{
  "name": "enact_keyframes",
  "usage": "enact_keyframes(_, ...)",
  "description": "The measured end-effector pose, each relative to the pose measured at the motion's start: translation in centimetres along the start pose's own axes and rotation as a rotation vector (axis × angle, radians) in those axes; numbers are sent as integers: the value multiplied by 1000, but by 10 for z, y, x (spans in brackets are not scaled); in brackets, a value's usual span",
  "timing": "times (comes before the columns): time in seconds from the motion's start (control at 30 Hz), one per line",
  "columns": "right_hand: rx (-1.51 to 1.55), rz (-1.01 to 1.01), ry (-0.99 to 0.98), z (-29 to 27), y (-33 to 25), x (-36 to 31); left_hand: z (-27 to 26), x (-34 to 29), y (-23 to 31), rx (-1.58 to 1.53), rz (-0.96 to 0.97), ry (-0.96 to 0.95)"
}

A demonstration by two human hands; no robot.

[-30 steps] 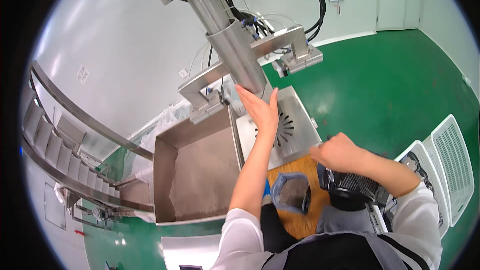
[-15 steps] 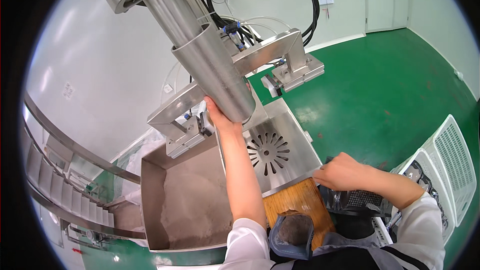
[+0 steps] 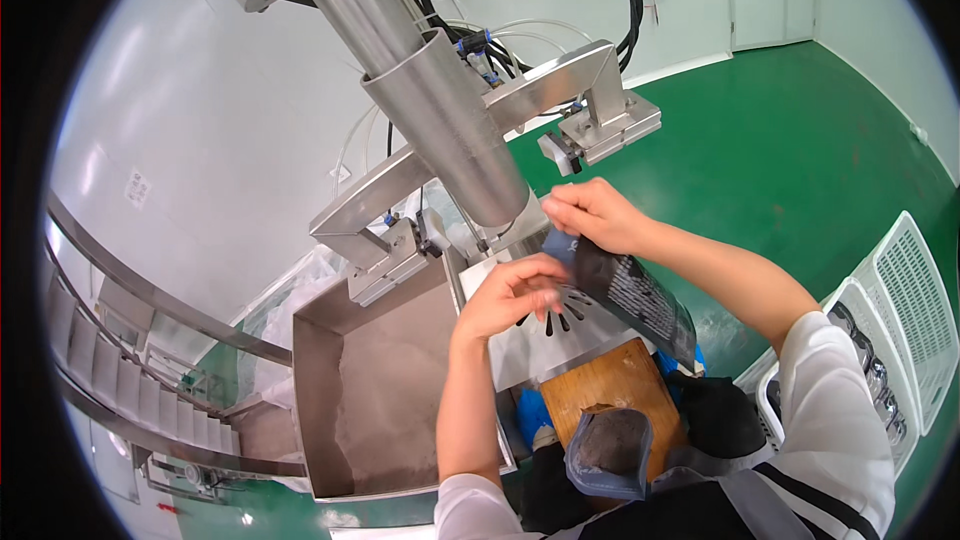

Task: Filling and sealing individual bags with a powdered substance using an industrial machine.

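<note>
A dark pouch (image 3: 630, 290) sits just right of the middle of the frame, tilted, its upper end right below the mouth of the steel tube (image 3: 445, 130) that slants down from the top. The right hand (image 3: 592, 215) pinches the pouch's top corner between closed fingers. The left hand (image 3: 515, 292) is at the pouch's left edge, fingers curled and blurred; whether it grips the pouch or only touches it cannot be told. The two hands are close together, one on each side of the pouch's top.

Under the hands lies a steel plate with fan-shaped slots (image 3: 560, 325). Just below it, in the lower middle, is a wooden board (image 3: 625, 390), and an open pouch filled with grey powder (image 3: 608, 450) stands at its lower edge. Left of these is a steel bin (image 3: 370, 400) holding pale powder. At the right edge are white plastic crates (image 3: 905, 310) on the green floor (image 3: 800, 130). A conveyor (image 3: 110, 380) slopes along the left edge.
</note>
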State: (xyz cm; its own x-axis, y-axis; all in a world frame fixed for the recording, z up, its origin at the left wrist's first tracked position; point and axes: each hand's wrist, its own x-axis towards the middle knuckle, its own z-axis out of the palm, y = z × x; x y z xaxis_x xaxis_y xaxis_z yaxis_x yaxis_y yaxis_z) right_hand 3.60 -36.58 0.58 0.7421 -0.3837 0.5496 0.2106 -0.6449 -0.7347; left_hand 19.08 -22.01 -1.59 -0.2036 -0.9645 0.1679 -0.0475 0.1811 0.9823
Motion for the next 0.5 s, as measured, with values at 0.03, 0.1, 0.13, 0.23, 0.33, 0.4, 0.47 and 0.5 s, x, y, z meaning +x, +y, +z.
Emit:
enact_keyframes(0.03,101,-8,89,7,1,7,-9,-7,4,9,-4,8)
enact_keyframes(0.1,-78,-38,292,5,-3,17,-28,-12,14,503,-97,259)
enact_keyframes(0.13,-262,-45,276,4,-4,17,-31,-14,17,547,-82,379)
enact_keyframes(0.23,-400,-204,329,18,-19,16,-27,-10,24,862,54,559)
enact_keyframes(0.33,-514,-421,468,15,-44,-3,-6,3,32,789,108,763)
enact_keyframes(0.4,-638,-449,514,24,-59,-20,-9,2,35,934,136,759)
enact_keyframes(0.47,-651,-209,284,34,-47,-28,-6,-1,45,982,92,753)
enact_keyframes(0.5,-656,33,60,39,-35,-30,-4,-1,49,979,92,751)
